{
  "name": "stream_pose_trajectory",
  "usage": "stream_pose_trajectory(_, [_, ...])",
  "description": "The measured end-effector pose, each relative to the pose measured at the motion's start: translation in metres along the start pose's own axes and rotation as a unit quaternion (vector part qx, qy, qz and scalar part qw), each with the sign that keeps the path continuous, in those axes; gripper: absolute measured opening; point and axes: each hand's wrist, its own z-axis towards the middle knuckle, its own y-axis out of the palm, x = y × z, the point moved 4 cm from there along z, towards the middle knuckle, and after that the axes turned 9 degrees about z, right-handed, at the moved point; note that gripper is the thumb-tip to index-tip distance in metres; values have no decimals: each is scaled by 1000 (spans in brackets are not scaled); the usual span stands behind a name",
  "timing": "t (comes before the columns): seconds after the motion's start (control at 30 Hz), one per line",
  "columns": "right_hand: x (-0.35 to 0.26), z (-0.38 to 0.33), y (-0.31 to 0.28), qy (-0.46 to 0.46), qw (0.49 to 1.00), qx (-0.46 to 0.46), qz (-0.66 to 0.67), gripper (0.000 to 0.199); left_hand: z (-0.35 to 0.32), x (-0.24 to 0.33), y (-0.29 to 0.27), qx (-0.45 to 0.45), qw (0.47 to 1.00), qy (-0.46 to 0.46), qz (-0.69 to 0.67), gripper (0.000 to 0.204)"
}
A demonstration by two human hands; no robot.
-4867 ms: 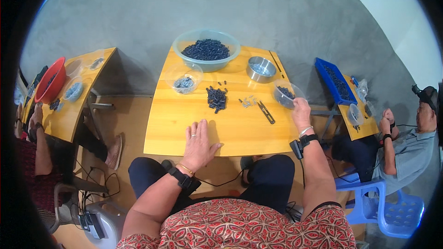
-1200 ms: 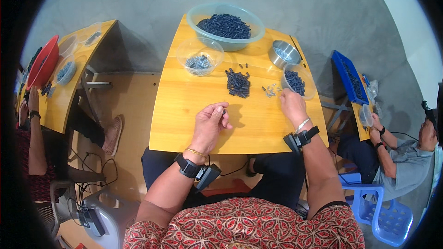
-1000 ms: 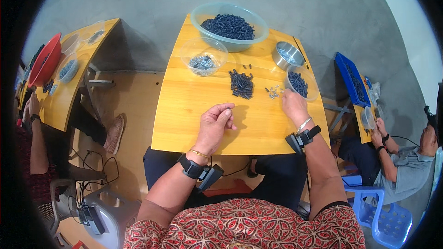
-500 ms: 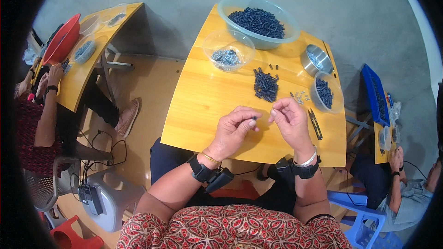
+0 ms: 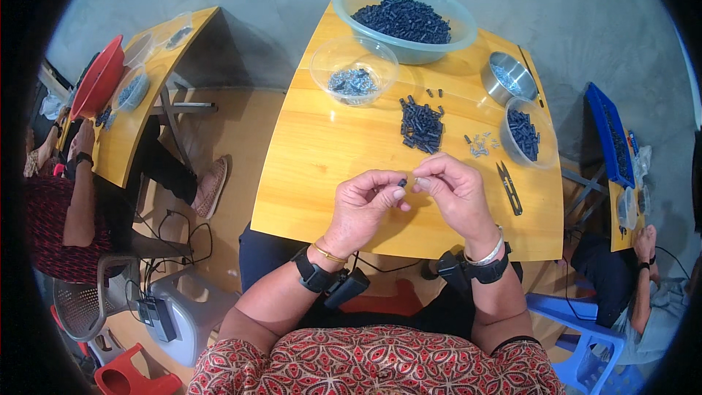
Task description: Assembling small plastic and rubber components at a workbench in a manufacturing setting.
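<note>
Between thumb and forefinger, my left hand (image 5: 360, 206) pinches a small dark cylindrical piece (image 5: 402, 183), its end poking out. Facing it closely, my right hand (image 5: 462, 196) has thumb and forefinger pressed together; whatever is in that pinch is too small to make out. Just beyond my fingers lies a pile of the same dark pieces (image 5: 422, 126). Small silvery metal parts (image 5: 480, 148) are scattered to its right. Thread snips (image 5: 510, 189) rest on the table beside my right hand.
On the yellow table (image 5: 300, 175) stand a large basin (image 5: 468, 36) of dark pieces, a clear tub (image 5: 322, 77) of metal parts, a steel bowl (image 5: 499, 88) and a clear bowl (image 5: 548, 153) of dark pieces. Co-workers sit at tables left (image 5: 157, 66) and right (image 5: 620, 227).
My right hand has come slightly closer to the dark piece in my left hand. The whole view has shifted a little; the things on the table stay in place.
</note>
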Motion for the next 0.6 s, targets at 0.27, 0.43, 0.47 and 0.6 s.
stream_pose_trajectory(0.27, [-2,0,10,-46,998,4,-40,11,0,0,-1,0,999,38,-7,18])
stream_pose_trajectory(0.43, [-7,1,12,-102,988,4,-116,12,0,2,1,5,1000,26,5,17])
stream_pose_trajectory(0.47, [-8,0,12,-121,982,-2,-143,12,0,1,1,5,1000,25,5,17])
stream_pose_trajectory(0.6, [-15,0,16,-137,976,-6,-166,13,0,-1,1,16,999,38,-1,16])
